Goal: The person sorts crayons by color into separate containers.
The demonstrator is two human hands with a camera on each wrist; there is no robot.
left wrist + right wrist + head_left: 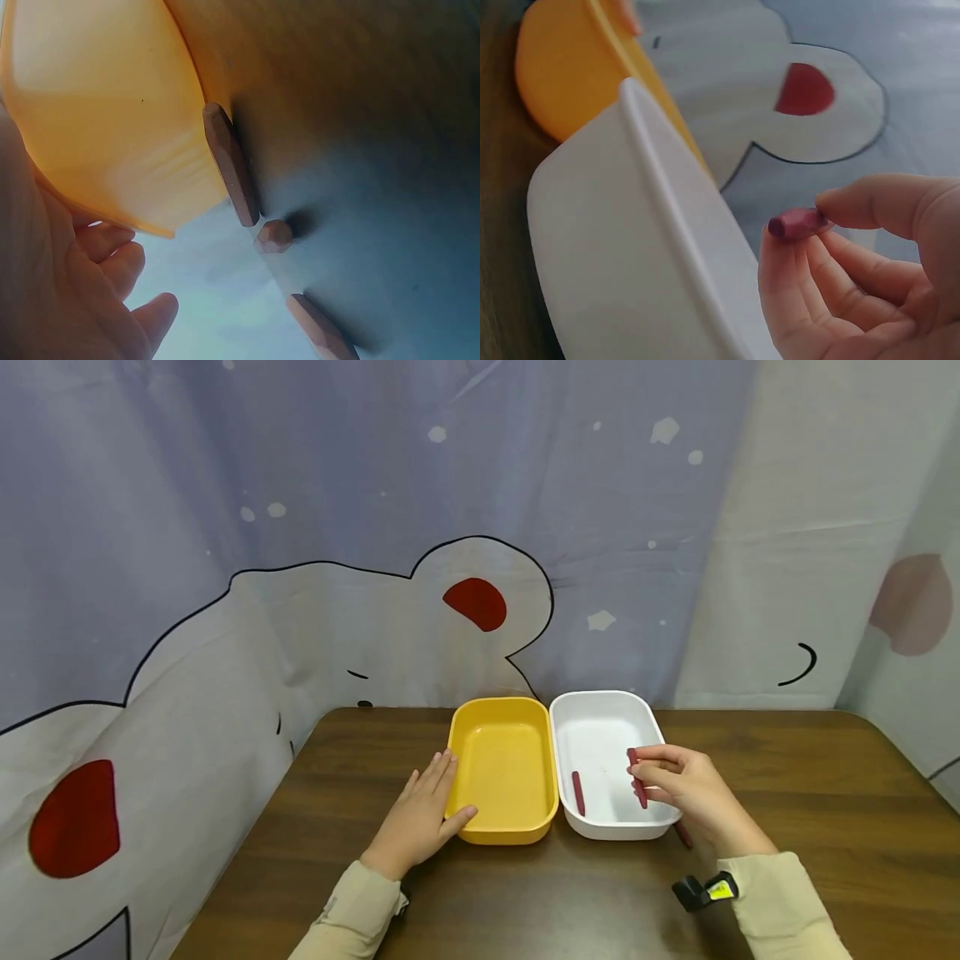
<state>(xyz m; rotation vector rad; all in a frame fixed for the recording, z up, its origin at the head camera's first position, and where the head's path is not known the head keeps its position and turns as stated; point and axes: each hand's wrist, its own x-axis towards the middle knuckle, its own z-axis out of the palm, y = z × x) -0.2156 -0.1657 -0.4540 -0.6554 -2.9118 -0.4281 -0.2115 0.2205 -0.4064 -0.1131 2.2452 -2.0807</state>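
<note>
My right hand point(693, 789) pinches a dark red crayon-like stick point(637, 781) between thumb and fingers above the right part of the white tray point(611, 831). In the right wrist view, that faceted stick point(799, 223) is seen nearly end-on at the fingertips. A similar stick point(578, 793) lies inside the white tray near its left wall. Another stick point(682, 834) is on the table beside the tray's front right corner, partly hidden. My left hand point(416, 818) rests against the left side of the yellow tray point(504, 837), fingers extended and thumb at the rim.
Both trays stand side by side on a brown wooden table point(495, 910), near its back edge. Behind hangs a printed curtain point(360, 635). Several faceted sticks, one of them touching the yellow tray's outline point(232, 165), show in the left wrist view.
</note>
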